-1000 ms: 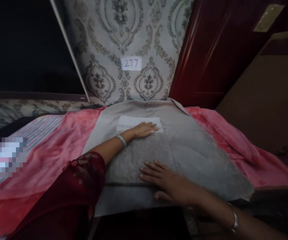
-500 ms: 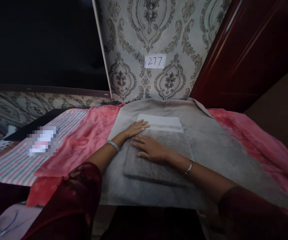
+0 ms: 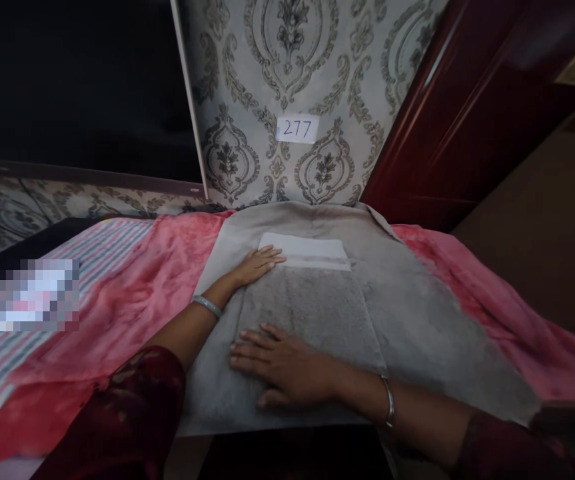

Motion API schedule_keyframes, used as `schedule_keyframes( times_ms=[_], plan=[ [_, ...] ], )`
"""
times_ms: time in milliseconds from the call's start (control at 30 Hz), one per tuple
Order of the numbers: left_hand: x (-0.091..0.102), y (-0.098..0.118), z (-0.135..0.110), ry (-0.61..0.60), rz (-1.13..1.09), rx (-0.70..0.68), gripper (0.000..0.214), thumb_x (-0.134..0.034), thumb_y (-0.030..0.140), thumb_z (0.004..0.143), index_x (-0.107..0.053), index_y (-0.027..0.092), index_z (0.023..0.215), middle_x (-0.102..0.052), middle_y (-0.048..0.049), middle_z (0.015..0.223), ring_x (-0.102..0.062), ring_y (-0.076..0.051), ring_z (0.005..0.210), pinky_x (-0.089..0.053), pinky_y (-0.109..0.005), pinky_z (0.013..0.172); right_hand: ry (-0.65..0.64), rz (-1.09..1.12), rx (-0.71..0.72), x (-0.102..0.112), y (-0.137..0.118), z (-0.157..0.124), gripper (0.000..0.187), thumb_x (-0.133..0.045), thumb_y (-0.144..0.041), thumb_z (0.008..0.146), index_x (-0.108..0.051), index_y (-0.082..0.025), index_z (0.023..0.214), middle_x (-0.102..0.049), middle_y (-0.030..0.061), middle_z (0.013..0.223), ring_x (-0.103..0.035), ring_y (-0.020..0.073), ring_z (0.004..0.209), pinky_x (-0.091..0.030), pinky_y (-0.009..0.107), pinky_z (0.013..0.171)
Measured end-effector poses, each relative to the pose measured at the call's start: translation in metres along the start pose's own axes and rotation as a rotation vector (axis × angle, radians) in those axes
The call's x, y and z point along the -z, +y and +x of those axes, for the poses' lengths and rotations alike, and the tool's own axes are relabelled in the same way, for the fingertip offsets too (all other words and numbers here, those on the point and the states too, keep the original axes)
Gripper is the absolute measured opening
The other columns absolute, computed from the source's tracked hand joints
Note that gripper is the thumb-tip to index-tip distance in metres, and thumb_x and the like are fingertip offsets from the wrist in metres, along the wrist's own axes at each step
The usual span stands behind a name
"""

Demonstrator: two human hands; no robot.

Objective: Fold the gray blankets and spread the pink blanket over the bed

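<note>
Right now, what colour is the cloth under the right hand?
The cloth is grey, best seen in the head view.

Passage is open across the grey cloth [image 3: 427, 327] at right. The right forearm [image 3: 422, 413] obstructs the near side, the patterned wall [image 3: 278, 183] the far.

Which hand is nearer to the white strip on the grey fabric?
Left. The left hand overlaps the left end of the white strip in view; the right hand is over the grey fabric, closer to the wearer and apart from the strip.
</note>
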State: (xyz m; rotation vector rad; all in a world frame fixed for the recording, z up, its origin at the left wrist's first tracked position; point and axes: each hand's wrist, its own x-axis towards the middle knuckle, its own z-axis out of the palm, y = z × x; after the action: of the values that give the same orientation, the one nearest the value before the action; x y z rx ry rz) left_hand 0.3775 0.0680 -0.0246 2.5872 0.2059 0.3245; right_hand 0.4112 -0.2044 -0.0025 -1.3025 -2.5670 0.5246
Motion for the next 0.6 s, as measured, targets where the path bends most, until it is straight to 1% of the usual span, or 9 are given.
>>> schedule_keyframes(
  times_ms=[100,167,233,267,333,433,500,567,600],
  plan=[
    [0.000,-0.002,0.000,0.003,0.051,0.011,0.049,-0.032,0.042,0.102,-0.058,0.031,0.142,-0.040,-0.0009,0.161,-0.022,-0.025,0.154,-0.013,-0.052,0.124,0.005,0.061,0.026,0.002,-0.015,-0.004,0.066,-0.052,-0.048,0.102,-0.034,-0.018,0.158,-0.031,0.0082,0.164,-0.008,0.0200,0.156,0.001,0.044,0.128],
    [0.003,-0.001,0.002,-0.009,0.079,0.028,0.050,-0.032,0.041,0.102,-0.057,0.029,0.143,-0.039,-0.0017,0.162,-0.021,-0.025,0.155,-0.015,-0.052,0.124,0.035,0.135,0.038,0.010,-0.019,-0.008,0.067,-0.052,-0.048,0.102,-0.032,-0.019,0.159,-0.036,0.0085,0.162,-0.017,0.0177,0.155,-0.006,0.040,0.128],
    [0.008,0.003,0.005,-0.021,0.096,0.049,0.049,-0.033,0.042,0.102,-0.059,0.028,0.142,-0.042,-0.0018,0.161,-0.024,-0.025,0.154,-0.018,-0.050,0.124,0.113,0.180,0.007,0.022,-0.012,-0.016,0.066,-0.052,-0.050,0.102,-0.034,-0.021,0.158,-0.038,0.0080,0.161,-0.026,0.0164,0.152,-0.015,0.036,0.126],
    [0.011,0.008,0.008,-0.022,0.111,0.060,0.049,-0.034,0.043,0.101,-0.061,0.028,0.140,-0.045,-0.0018,0.159,-0.028,-0.025,0.152,-0.021,-0.048,0.124,0.173,0.171,-0.035,0.028,-0.003,-0.021,0.065,-0.051,-0.051,0.102,-0.037,-0.021,0.157,-0.038,0.0082,0.161,-0.028,0.0174,0.151,-0.018,0.036,0.126],
    [0.015,0.024,0.013,0.003,0.156,0.077,0.047,-0.035,0.041,0.101,-0.065,0.025,0.134,-0.055,-0.0039,0.151,-0.041,-0.024,0.145,-0.030,-0.043,0.121,0.311,0.099,-0.158,0.041,0.027,-0.034,0.061,-0.047,-0.052,0.102,-0.042,-0.021,0.154,-0.037,0.0097,0.162,-0.028,0.0220,0.151,-0.020,0.043,0.125],
    [0.010,0.063,0.015,0.050,0.218,0.071,0.045,-0.038,0.035,0.099,-0.068,0.020,0.130,-0.066,-0.0093,0.137,-0.057,-0.024,0.130,-0.040,-0.040,0.113,0.490,-0.010,-0.350,0.056,0.091,-0.056,0.057,-0.039,-0.051,0.104,-0.047,-0.020,0.152,-0.041,0.0125,0.159,-0.032,0.0256,0.150,-0.024,0.050,0.124],
    [-0.004,0.090,0.009,0.041,0.248,0.018,0.044,-0.042,0.036,0.098,-0.065,0.021,0.133,-0.064,-0.0105,0.139,-0.057,-0.026,0.130,-0.039,-0.042,0.115,0.570,-0.072,-0.478,0.063,0.131,-0.068,0.056,-0.035,-0.048,0.105,-0.049,-0.019,0.151,-0.042,0.0134,0.158,-0.033,0.0264,0.150,-0.024,0.051,0.123],
    [-0.021,0.112,-0.003,0.000,0.327,-0.058,0.049,-0.047,0.043,0.098,-0.058,0.024,0.141,-0.055,-0.0116,0.150,-0.048,-0.031,0.140,-0.030,-0.053,0.119,0.581,-0.143,-0.598,0.066,0.159,-0.077,0.055,-0.034,-0.043,0.105,-0.048,-0.019,0.152,-0.039,0.0124,0.160,-0.029,0.0275,0.151,-0.024,0.053,0.123],
    [-0.030,0.119,-0.009,-0.011,0.366,-0.058,0.054,-0.050,0.047,0.097,-0.053,0.025,0.146,-0.048,-0.0126,0.155,-0.041,-0.034,0.145,-0.026,-0.058,0.120,0.558,-0.175,-0.653,0.066,0.168,-0.081,0.054,-0.035,-0.041,0.104,-0.046,-0.020,0.153,-0.037,0.0112,0.161,-0.027,0.0284,0.152,-0.024,0.054,0.123]
  ],
)
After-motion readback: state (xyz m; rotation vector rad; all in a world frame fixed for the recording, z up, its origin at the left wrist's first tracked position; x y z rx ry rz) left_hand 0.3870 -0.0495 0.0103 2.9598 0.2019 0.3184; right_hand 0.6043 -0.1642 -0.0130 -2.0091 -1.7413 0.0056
